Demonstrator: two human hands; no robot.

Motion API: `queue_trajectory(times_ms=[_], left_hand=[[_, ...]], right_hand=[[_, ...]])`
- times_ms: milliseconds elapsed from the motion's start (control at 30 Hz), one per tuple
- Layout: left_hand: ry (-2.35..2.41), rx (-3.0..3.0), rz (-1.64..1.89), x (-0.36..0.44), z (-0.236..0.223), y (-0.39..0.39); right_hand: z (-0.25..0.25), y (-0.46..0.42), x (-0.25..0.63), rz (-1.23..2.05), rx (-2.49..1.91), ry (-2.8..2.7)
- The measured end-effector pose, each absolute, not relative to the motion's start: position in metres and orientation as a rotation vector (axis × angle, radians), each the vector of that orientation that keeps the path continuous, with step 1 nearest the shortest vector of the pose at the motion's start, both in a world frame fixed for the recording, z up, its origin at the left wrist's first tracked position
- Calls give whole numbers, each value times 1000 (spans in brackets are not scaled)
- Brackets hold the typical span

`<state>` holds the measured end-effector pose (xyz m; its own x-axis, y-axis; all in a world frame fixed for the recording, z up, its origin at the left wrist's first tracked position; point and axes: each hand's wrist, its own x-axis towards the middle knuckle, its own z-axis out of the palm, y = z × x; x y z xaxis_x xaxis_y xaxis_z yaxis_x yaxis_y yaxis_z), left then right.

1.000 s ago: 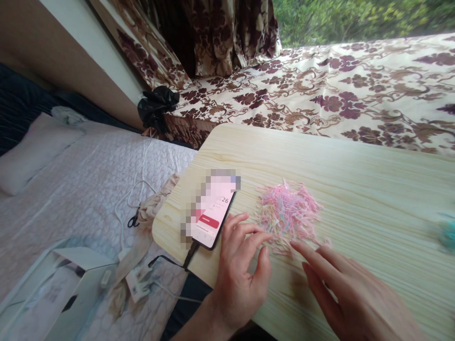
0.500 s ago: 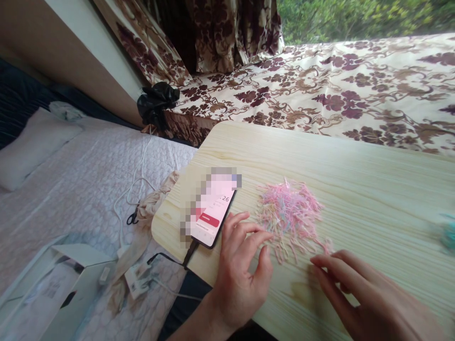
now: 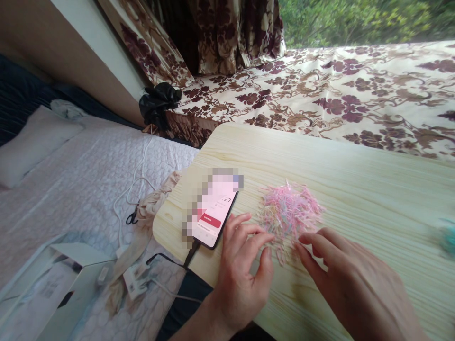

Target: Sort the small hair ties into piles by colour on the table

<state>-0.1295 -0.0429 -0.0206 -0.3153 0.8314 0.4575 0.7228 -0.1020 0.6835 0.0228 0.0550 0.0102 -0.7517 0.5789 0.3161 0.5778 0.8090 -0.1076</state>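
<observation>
A loose pile of short thin strands (image 3: pixel 291 208), mostly pink with some yellow and pale blue, lies on the wooden table. My left hand (image 3: pixel 245 265) rests between the phone and the pile, fingers apart and slightly curled, holding nothing. Its fingertips come close to the pile's lower left edge. At the pile's lower right edge is my right hand (image 3: pixel 348 274), thumb and index fingertip brought together. Whether a strand sits in that pinch is too small to tell. A few stray strands lie between the two hands.
A phone (image 3: pixel 216 213) with a lit screen and a plugged-in black cable lies left of my left hand. Something teal (image 3: pixel 448 237) sits at the right edge of view. Left of the table (image 3: pixel 355 166), a bed (image 3: pixel 88 166) bears cables, a power strip (image 3: pixel 135 282) and a white box (image 3: pixel 74 279).
My right hand first drew right and toward me from the pile, its thumb and index closing, then came back to the pile's lower edge. My left hand stayed in place.
</observation>
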Motion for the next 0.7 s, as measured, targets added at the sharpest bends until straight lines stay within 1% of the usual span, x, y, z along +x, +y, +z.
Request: queue_trajectory(times_ms=[100,233,300,533,700], left_hand=[[2022,1758,1396,-129,-21,-43],[2022,1761,1393,-129,-20,-43],[2019,1762,1395,-129,-20,-42],[2008,1797,1388,-129,-21,-42],[2008,1769,1397,-129,-21,-43]], right_hand=[[9,56,27,69,-907,-2632],[7,59,43,404,-968,-2538],[7,60,48,471,-968,-2527],[8,56,37,159,-901,-2592],[7,60,30,78,-863,-2642]])
